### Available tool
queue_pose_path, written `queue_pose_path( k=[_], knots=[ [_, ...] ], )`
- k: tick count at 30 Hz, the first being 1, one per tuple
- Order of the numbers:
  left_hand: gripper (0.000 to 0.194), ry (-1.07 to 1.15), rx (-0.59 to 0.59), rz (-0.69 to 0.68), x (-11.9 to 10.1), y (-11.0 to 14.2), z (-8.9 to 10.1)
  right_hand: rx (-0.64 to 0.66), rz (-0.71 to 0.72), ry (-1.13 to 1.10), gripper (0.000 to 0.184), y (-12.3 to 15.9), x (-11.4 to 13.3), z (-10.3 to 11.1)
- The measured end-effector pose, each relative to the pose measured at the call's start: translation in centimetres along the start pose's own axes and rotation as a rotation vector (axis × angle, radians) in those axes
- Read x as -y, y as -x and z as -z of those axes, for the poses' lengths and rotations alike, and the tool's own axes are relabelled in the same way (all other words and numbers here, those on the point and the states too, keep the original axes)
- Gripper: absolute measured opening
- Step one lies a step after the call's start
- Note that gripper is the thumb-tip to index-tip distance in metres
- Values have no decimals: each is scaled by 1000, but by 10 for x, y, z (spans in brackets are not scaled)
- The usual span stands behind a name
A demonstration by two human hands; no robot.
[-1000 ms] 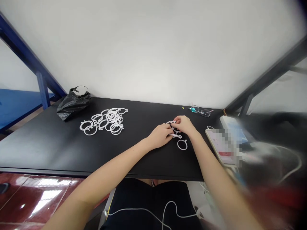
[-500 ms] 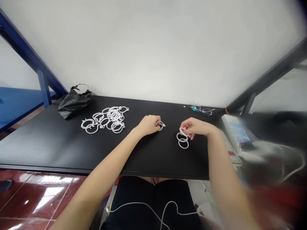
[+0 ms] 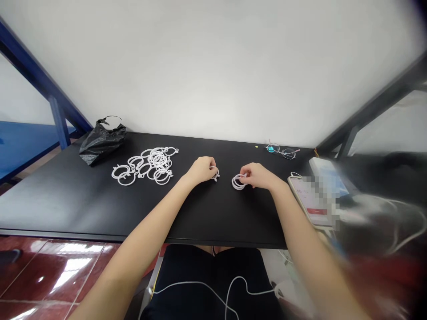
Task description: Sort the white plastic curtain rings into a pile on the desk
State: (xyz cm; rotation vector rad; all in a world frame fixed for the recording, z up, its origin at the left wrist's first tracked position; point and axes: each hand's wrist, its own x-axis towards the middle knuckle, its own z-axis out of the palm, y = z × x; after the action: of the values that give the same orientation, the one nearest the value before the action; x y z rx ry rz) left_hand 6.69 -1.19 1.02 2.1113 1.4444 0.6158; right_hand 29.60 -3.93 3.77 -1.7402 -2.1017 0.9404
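Just left of the table's middle, my left hand (image 3: 203,170) is closed, with its fingertips around white curtain rings (image 3: 217,176); how many cannot be told. Across a small gap, the fingers of my right hand (image 3: 258,175) pinch a small stack of white curtain rings (image 3: 236,185) at its right side. The stacked rings overlap closely, on or just above the table. To the left lies a loose pile of similar white rings (image 3: 156,164), each with a small eyelet, many overlapping.
The black table (image 3: 200,218) meets a pale wall. A crumpled black plastic bag (image 3: 104,141) rests at the back left. Eyeglasses (image 3: 280,151) lie at the back right. On the right are a phone (image 3: 308,200) and a white box (image 3: 325,173). A white cable (image 3: 187,283) crosses my lap.
My right hand has moved left toward my left hand, and its rings, which hung spread out, are now bunched together. My left hand has shifted slightly left with its rings.
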Motion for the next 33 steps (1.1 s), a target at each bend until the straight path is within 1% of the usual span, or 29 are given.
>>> queue_pose_path(
  k=[2, 3, 5, 8, 11, 13, 16, 18, 22, 26, 29, 33],
  knots=[
    [3, 202, -10, 53, 2, -3, -1, -54, 116, 74, 4, -2, 3, -7],
    [6, 332, -12, 97, 3, -5, -1, -66, 149, 91, 5, -3, 5, -9],
    [16, 582, -2, 201, 2, -7, -1, -89, 177, 76, 7, -4, 7, -12],
    [28, 857, 46, 325, -4, -6, 0, -157, 164, -60, 12, -5, 10, -15],
    [25, 1100, 132, 334, -11, -2, 2, -238, 162, -218, 15, -8, 14, -21],
    [24, 1212, 204, 328, -15, 1, 3, -282, 159, -265, 15, -10, 16, -26],
    [25, 1293, 292, 332, -18, 3, 3, -353, 133, -286, 13, -11, 17, -30],
    [25, 1345, 312, 327, -19, 3, 3, -375, 118, -314, 13, -12, 17, -31],
    [22, 1387, 332, 345, -18, 1, 1, -336, 76, -484, 15, -13, 17, -30],
    [21, 1333, 306, 347, -19, 1, 0, -282, 51, -660, 19, -12, 19, -25],
    [22, 1326, 274, 343, -19, 2, 0, -281, 28, -759, 21, -11, 20, -21],
    [24, 1330, 281, 315, -21, 4, 1, -256, 21, -820, 21, -11, 20, -22]
  ],
)
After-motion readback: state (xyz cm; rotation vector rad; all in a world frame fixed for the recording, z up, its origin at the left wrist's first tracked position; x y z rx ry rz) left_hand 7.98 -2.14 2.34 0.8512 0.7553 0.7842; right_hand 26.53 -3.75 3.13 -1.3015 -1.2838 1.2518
